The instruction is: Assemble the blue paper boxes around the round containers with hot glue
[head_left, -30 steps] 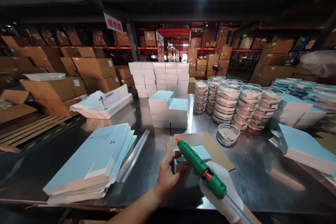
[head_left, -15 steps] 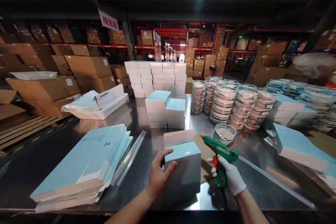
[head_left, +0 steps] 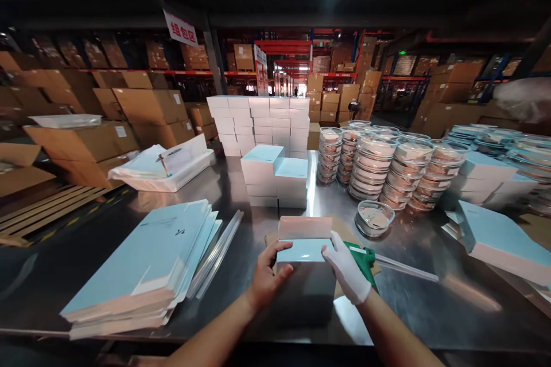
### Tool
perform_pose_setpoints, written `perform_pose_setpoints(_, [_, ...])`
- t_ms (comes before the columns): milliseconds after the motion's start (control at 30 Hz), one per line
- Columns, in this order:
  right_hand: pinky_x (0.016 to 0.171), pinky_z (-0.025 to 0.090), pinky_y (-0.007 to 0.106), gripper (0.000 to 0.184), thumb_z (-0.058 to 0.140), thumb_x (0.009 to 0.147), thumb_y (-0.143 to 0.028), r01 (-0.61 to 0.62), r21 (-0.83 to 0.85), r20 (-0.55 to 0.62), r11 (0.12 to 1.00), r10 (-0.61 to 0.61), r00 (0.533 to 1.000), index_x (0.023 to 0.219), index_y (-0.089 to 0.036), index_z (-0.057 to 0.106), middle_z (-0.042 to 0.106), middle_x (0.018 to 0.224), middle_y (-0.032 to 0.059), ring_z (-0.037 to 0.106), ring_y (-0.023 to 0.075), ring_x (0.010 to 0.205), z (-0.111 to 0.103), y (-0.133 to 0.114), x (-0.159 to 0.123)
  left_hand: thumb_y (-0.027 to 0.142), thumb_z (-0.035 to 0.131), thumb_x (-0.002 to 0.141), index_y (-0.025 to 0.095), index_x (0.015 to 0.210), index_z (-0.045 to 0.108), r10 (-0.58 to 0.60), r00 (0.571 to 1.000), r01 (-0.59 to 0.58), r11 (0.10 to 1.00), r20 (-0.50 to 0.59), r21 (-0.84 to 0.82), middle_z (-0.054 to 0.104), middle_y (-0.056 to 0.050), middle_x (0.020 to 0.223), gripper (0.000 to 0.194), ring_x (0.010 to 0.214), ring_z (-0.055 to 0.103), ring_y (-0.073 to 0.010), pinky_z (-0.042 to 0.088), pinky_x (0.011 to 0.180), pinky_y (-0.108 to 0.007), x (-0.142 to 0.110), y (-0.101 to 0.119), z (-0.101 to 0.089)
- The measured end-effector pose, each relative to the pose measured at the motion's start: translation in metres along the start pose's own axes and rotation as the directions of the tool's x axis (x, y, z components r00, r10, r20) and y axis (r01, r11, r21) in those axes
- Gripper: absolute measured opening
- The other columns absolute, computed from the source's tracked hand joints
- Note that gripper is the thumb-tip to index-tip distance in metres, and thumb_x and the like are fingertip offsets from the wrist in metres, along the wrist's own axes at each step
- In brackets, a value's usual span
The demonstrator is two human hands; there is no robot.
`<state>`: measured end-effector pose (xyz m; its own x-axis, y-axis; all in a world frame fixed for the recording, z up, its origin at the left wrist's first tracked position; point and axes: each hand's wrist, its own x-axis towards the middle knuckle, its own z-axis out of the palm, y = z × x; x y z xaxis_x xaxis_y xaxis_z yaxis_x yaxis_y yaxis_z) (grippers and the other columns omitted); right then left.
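Observation:
A pale blue and white box [head_left: 305,287] stands upright at the table's near edge, its back flap raised. My bare left hand [head_left: 266,276] grips its left side, thumb and fingers at the top edge. My right hand [head_left: 348,270], in a white glove, holds the right side with fingers along the top edge. Just right of that hand a green hot glue gun [head_left: 365,258] lies on the table, partly hidden by the hand. Clear glue sticks [head_left: 408,268] extend to the right from its back end. A brown cardboard piece [head_left: 344,229] shows behind the box.
Flat blue box blanks [head_left: 142,258] lie left, beside clear sticks [head_left: 217,255]. Finished-looking boxes [head_left: 275,178] stand ahead, a wall of white boxes [head_left: 258,120] behind them. Stacked round clear containers [head_left: 372,163] and one single container [head_left: 374,218] are right; a white basket [head_left: 172,178] is left.
My right hand has let go of the glue gun, which now lies on the table, and has moved left onto the box. My left hand stays on the box.

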<state>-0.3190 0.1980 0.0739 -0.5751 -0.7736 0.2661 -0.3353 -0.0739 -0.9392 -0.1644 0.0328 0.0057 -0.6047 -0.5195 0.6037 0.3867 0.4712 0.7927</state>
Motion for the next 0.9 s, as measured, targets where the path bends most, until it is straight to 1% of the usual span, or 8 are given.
perform_pose_setpoints(167, [0.109, 0.051, 0.046, 0.064, 0.081, 0.078, -0.046, 0.140, -0.068, 0.092, 0.988, -0.133, 0.987, 0.129, -0.017, 0.055, 0.062, 0.138, 0.0191, 0.062, 0.0314, 0.126, -0.013, 0.026, 0.003, 0.055, 0.074, 0.092, 0.022, 0.116, 0.064, 0.107, 0.993, -0.111, 0.991, -0.050, -0.079, 0.064, -0.014, 0.132, 0.042, 0.125, 0.063, -0.0302, 0.053, 0.102, -0.043, 0.003, -0.002, 0.001])
perform_pose_setpoints(267, [0.118, 0.044, 0.050, 0.049, 0.084, 0.080, -0.037, 0.307, -0.150, 0.068, 0.940, -0.300, 0.952, 0.119, -0.022, 0.058, 0.053, 0.151, 0.0183, 0.054, 0.0307, 0.139, -0.019, 0.045, -0.007, 0.051, 0.079, 0.090, 0.024, 0.118, 0.057, 0.178, 0.983, -0.184, 0.971, -0.055, -0.155, 0.070, -0.011, 0.118, 0.045, 0.121, 0.067, -0.0289, 0.055, 0.103, -0.046, 0.010, 0.001, -0.003])
perform_pose_setpoints(367, [0.119, 0.044, 0.049, 0.027, 0.071, 0.097, -0.030, 0.447, -0.131, 0.131, 0.885, -0.431, 0.893, 0.123, -0.026, 0.063, 0.050, 0.156, 0.0144, 0.051, 0.0273, 0.144, -0.017, 0.043, -0.017, 0.046, 0.083, 0.087, 0.023, 0.112, 0.073, 0.246, 0.965, -0.233, 0.964, 0.095, -0.130, 0.072, -0.013, 0.118, 0.036, 0.127, 0.064, -0.0330, 0.052, 0.109, -0.053, 0.022, 0.006, -0.013])
perform_pose_setpoints(600, [0.118, 0.048, 0.042, 0.035, 0.057, 0.106, -0.023, 0.548, -0.109, 0.267, 0.829, -0.507, 0.820, 0.136, -0.036, 0.067, 0.055, 0.151, 0.0088, 0.052, 0.0246, 0.143, -0.017, 0.026, -0.017, 0.028, 0.074, 0.097, 0.027, 0.132, 0.071, 0.443, 0.845, -0.424, 0.896, 0.298, -0.130, 0.077, -0.010, 0.122, 0.035, 0.131, 0.064, -0.0273, 0.051, 0.113, -0.048, 0.034, 0.017, -0.026])
perform_pose_setpoints(700, [0.123, 0.041, 0.050, 0.047, 0.062, 0.101, -0.023, 0.431, -0.117, 0.214, 0.895, -0.401, 0.891, 0.145, -0.037, 0.059, 0.039, 0.165, 0.0073, 0.040, 0.0295, 0.152, -0.014, 0.046, -0.024, 0.027, 0.074, 0.096, 0.029, 0.132, 0.071, 0.430, 0.848, -0.414, 0.903, 0.309, -0.120, 0.077, -0.009, 0.124, 0.036, 0.128, 0.066, -0.0260, 0.053, 0.111, -0.045, 0.030, 0.017, -0.027])
perform_pose_setpoints(767, [0.122, 0.041, 0.056, 0.078, 0.075, 0.087, -0.027, 0.247, -0.144, 0.166, 0.958, -0.223, 0.961, 0.158, -0.030, 0.044, 0.033, 0.168, 0.0136, 0.037, 0.0363, 0.153, -0.006, 0.061, -0.030, 0.032, 0.074, 0.097, 0.031, 0.134, 0.068, 0.406, 0.859, -0.395, 0.913, 0.312, -0.102, 0.076, -0.008, 0.127, 0.038, 0.133, 0.062, -0.0261, 0.052, 0.113, -0.044, 0.027, 0.014, -0.029])
perform_pose_setpoints(833, [0.116, 0.047, 0.058, 0.094, 0.079, 0.075, -0.033, 0.060, -0.142, 0.165, 0.988, -0.037, 0.986, 0.160, -0.020, 0.038, 0.047, 0.157, 0.0208, 0.050, 0.0410, 0.143, 0.001, 0.067, -0.031, 0.041, 0.072, 0.097, 0.034, 0.138, 0.066, 0.323, 0.893, -0.321, 0.945, 0.313, -0.061, 0.073, -0.007, 0.131, 0.042, 0.137, 0.060, -0.0257, 0.049, 0.115, -0.042, 0.029, 0.009, -0.030])
perform_pose_setpoints(900, [0.112, 0.052, 0.056, 0.083, 0.077, 0.075, -0.043, -0.048, -0.084, 0.142, 0.995, 0.059, 0.988, 0.149, -0.017, 0.048, 0.061, 0.143, 0.0216, 0.061, 0.0403, 0.130, 0.007, 0.061, -0.022, 0.052, 0.071, 0.096, 0.033, 0.142, 0.062, 0.199, 0.944, -0.209, 0.978, 0.262, 0.010, 0.067, -0.009, 0.142, 0.050, 0.139, 0.057, -0.0267, 0.045, 0.118, -0.042, 0.040, 0.002, -0.033])
